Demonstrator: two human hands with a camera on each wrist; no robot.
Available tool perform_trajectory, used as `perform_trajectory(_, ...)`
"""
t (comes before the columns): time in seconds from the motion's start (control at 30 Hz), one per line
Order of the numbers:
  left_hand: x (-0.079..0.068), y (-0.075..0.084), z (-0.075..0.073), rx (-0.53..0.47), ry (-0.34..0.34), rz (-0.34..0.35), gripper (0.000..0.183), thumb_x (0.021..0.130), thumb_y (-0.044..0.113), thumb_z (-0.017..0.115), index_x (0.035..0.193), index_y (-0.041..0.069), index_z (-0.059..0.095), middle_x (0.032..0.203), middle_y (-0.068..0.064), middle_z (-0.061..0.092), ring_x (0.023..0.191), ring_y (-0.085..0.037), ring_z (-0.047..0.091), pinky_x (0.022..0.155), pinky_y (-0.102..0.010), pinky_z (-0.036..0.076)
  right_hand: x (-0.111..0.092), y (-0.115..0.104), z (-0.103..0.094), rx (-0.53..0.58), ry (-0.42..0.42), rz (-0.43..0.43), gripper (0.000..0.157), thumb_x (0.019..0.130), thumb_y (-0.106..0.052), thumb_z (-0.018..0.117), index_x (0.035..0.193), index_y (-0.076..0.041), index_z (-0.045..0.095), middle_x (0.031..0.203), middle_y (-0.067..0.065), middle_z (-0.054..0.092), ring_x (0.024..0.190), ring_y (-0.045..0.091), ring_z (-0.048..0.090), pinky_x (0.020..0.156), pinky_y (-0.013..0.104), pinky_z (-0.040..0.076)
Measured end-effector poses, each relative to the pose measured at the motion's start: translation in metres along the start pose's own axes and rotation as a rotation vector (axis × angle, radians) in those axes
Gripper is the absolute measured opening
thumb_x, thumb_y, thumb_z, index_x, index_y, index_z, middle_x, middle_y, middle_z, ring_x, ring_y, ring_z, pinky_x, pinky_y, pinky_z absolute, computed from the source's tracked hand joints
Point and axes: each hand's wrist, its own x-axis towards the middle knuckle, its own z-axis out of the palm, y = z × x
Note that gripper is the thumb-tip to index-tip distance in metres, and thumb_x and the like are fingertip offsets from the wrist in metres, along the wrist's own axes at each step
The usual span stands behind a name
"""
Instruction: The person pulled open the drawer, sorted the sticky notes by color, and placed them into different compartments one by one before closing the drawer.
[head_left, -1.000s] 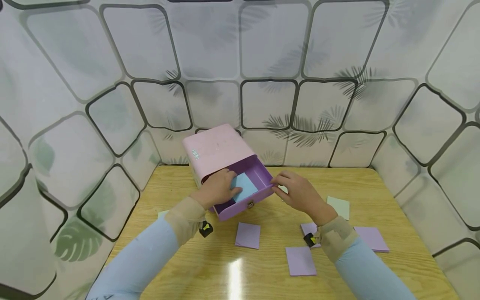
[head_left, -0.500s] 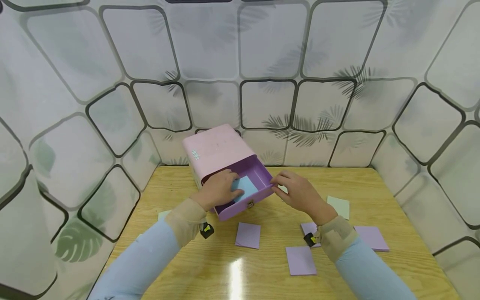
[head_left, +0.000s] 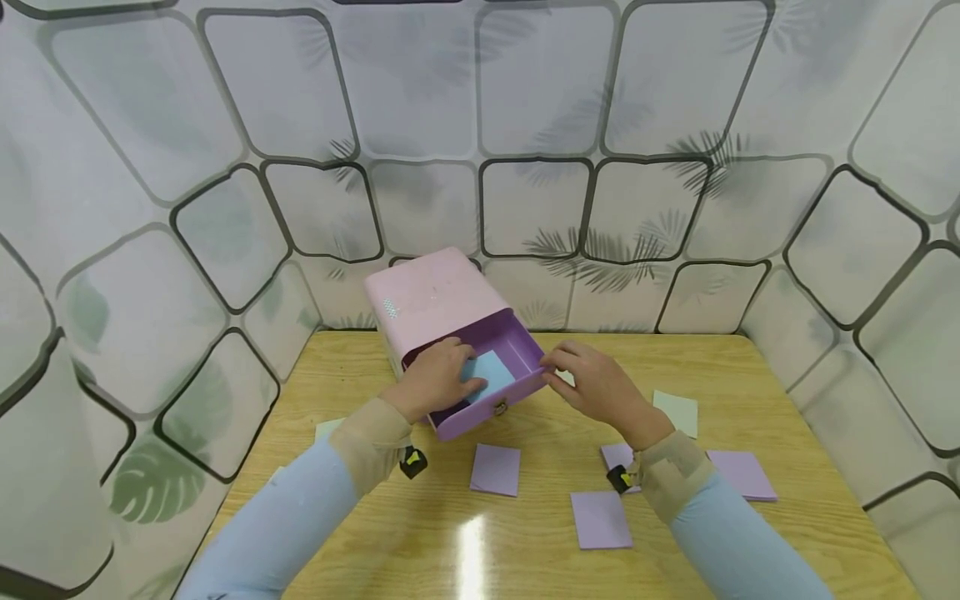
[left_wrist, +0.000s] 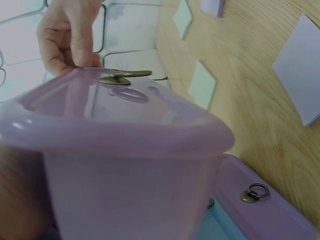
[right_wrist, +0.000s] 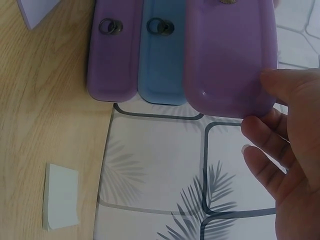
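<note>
A small drawer cabinet with a pink top (head_left: 435,296) stands at the back of the table, its purple top drawer (head_left: 468,421) pulled out. Inside the drawer lies a light blue square of paper (head_left: 493,375), like a note pad. My left hand (head_left: 431,379) reaches into the drawer, thumb and fingers apart over the square's left side; I cannot tell if they grip it. Thumb and fingertips of my right hand (right_wrist: 297,130) pinch the right front corner of the drawer. From the left wrist, the drawer wall (left_wrist: 125,185) hides the left fingers.
Below the open drawer are a blue drawer (right_wrist: 162,60) and another purple drawer (right_wrist: 112,60), each with a ring pull. Purple note pads (head_left: 495,469) lie on the wooden table (head_left: 420,533), with pale green ones (head_left: 677,413) at right and near my left forearm. Patterned cloth surrounds the table.
The blue square and my left hand have shifted very slightly within the drawer since the earliest frame. The right hand keeps its hold on the drawer corner, and the cabinet has not moved.
</note>
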Motion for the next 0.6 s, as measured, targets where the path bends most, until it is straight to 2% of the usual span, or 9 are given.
perform_trajectory(0.13, -0.002, 0.001, -0.006, -0.008, 0.044, 0.011, 0.038, 0.087, 0.032, 0.072, 0.111, 0.003, 0.067, 0.098, -0.006, 0.063, 0.086, -0.017, 0.059, 0.077, -0.034, 0.051, -0.001, 0.001, 0.001, 0.019, 0.012, 0.027, 0.020, 0.084, -0.014, 0.075, 0.101, -0.008, 0.067, 0.093, 0.001, 0.062, 0.078, 0.015, 0.059, 0.066, 0.031, 0.051)
perform_trajectory(0.33, -0.002, -0.001, -0.026, -0.034, 0.204, 0.043, 0.027, 0.088, 0.027, 0.070, 0.105, 0.006, 0.069, 0.095, -0.005, 0.065, 0.083, -0.018, 0.061, 0.075, -0.035, 0.051, -0.005, -0.003, 0.001, 0.034, 0.090, 0.118, 0.029, 0.087, -0.016, 0.071, 0.112, -0.004, 0.063, 0.099, 0.007, 0.063, 0.077, 0.019, 0.060, 0.059, 0.032, 0.050)
perform_trajectory(0.47, -0.001, -0.010, -0.040, -0.046, 0.287, 0.047, 0.025, 0.089, 0.025, 0.069, 0.103, 0.004, 0.069, 0.095, -0.008, 0.064, 0.083, -0.020, 0.061, 0.074, -0.036, 0.050, -0.007, -0.009, 0.003, 0.043, 0.190, 0.137, 0.023, 0.086, -0.013, 0.071, 0.106, -0.005, 0.063, 0.092, 0.005, 0.063, 0.073, 0.018, 0.059, 0.057, 0.031, 0.048)
perform_trajectory(0.6, 0.001, -0.024, -0.048, -0.040, 0.326, 0.021, 0.030, 0.089, 0.025, 0.069, 0.106, 0.001, 0.067, 0.102, -0.011, 0.062, 0.093, -0.026, 0.059, 0.081, -0.039, 0.049, -0.010, -0.014, 0.008, 0.112, 0.241, 0.092, 0.012, 0.084, -0.007, 0.071, 0.094, -0.009, 0.066, 0.081, -0.002, 0.061, 0.068, 0.012, 0.056, 0.055, 0.025, 0.047)
